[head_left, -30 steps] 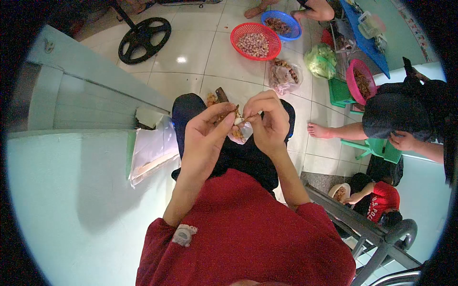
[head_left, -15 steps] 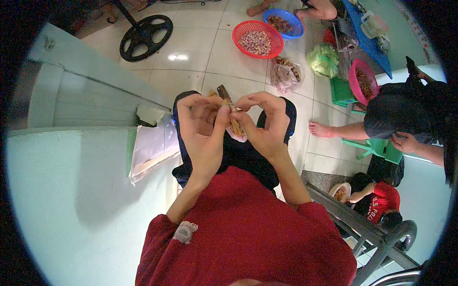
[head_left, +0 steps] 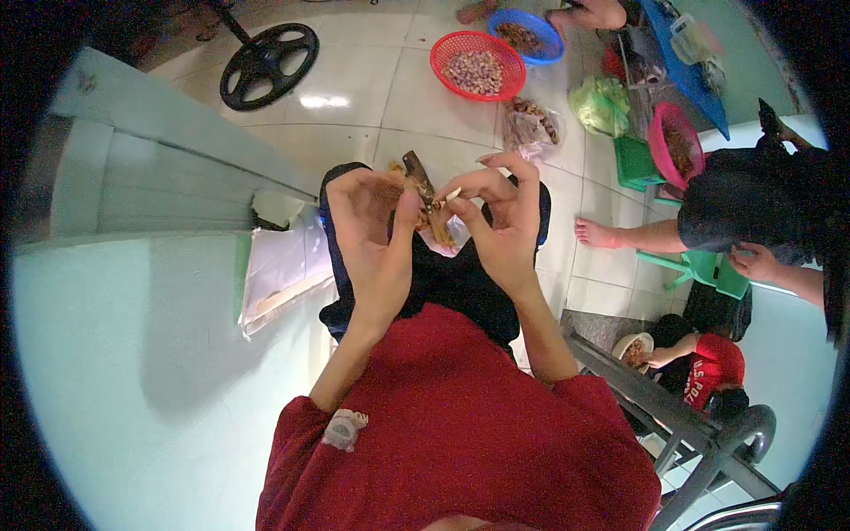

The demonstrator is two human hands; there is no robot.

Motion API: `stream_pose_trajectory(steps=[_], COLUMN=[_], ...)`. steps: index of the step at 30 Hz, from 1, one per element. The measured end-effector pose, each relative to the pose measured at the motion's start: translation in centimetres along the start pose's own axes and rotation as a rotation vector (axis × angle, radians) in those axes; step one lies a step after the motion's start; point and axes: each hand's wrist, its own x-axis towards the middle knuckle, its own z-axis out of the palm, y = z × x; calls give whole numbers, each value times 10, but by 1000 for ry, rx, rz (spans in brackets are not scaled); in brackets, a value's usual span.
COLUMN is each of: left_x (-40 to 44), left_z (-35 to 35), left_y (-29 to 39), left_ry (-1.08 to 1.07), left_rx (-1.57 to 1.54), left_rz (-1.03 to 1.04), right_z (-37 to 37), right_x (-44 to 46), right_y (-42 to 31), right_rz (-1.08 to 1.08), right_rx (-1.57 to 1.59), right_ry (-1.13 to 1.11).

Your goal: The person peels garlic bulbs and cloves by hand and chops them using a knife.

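Observation:
Over my lap, my left hand (head_left: 372, 226) is closed, thumb against fingers, around brown papery scraps. A dark flat strip with a hole near its end, resembling a small knife (head_left: 414, 173), sticks up from beside its thumb; its other end is hidden. To the right, my right hand (head_left: 503, 221) pinches a small white clove-like piece (head_left: 452, 194) between thumb and index finger, with the other fingers raised. Below the fingertips, a thin plastic bag (head_left: 443, 243) with brown bits lies between my legs.
Ahead on the tiles stand a red basket (head_left: 479, 65) of small pale purplish bulbs or cloves, a blue basin (head_left: 526, 37) and a clear bag (head_left: 531, 128). A pink basin (head_left: 675, 146) is to the right. Other people sit nearby; a metal railing (head_left: 651, 389) runs at lower right.
My right hand has drawn slightly away from the left, its fingers lifting, and the white piece now shows in its pinch. The dark strip stands more exposed.

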Motion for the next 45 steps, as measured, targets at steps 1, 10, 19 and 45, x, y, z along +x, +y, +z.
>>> stream_pose_trajectory(steps=[1,10,19,45], left_x=[1,29,23,7], left_z=[1,-20,-48,-124], left_y=[-4,-212,-410,-177], left_ry=[14,-313,-570,99], left_rx=[71,886,1150,197], left_rz=[22,114,-89,-285], right_z=[-5,-78,-115,-192], right_x=[-5,-53,-80,91], right_y=[4,30,28,194], right_rz=[21,224,307,139], right_rx=[-48,-147,-210,-624], right_ry=[40,287,473,193])
